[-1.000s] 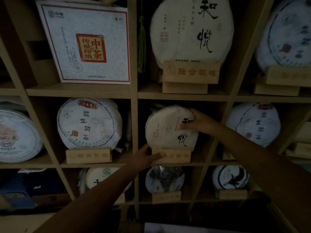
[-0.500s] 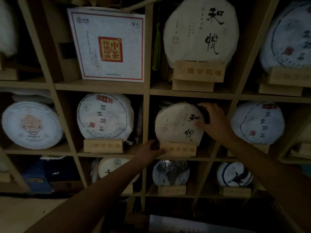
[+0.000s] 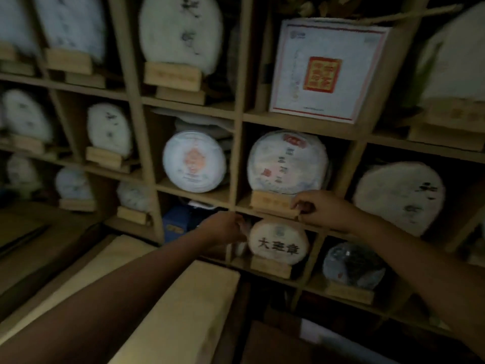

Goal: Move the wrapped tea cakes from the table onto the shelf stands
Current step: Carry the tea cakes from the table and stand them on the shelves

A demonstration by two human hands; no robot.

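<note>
A wrapped tea cake [image 3: 287,161] with a red label stands upright on a wooden stand [image 3: 271,203] in a middle shelf cubby. My right hand [image 3: 324,210] pinches the right end of that stand. My left hand [image 3: 227,227] is at the shelf edge just below the stand's left end, beside a lower tea cake [image 3: 278,243] with large black characters; blur hides how its fingers lie. To the right, a tea cake with black calligraphy [image 3: 399,198] stands alone in its cubby.
The wooden shelf [image 3: 236,158] holds several more cakes on stands. A white box with a red seal [image 3: 325,69] sits above, a cake with an orange mark [image 3: 194,161] to the left, a blue box [image 3: 178,222] below it. A pale flat-topped box [image 3: 170,311] lies under my left arm.
The view swung left. Both hands let go of the calligraphy cake and its stand and moved one cubby left; my right hand now pinches the stand under the red-label cake.
</note>
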